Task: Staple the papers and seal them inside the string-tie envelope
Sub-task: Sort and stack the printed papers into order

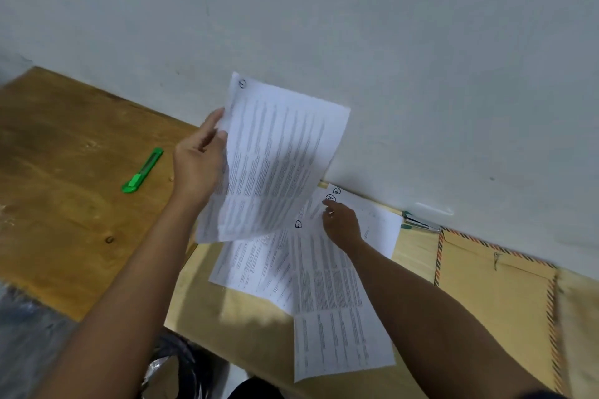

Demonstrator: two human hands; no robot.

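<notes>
- While a green utility knife [142, 171] lies diagonally on the brown tabletop [64, 172], the left hand [199, 160] pinches a printed sheet [275, 162] numbered 1, held raised, long axis near upright.
- Right hand [340, 225], fingers curled, touches fanned sheets [324, 285] circled 2, 3, 4; whether it grips them is unclear.
- Stapler [421, 224] by the wall.
- String-tie envelope [496, 295] lies flat at far right.
</notes>
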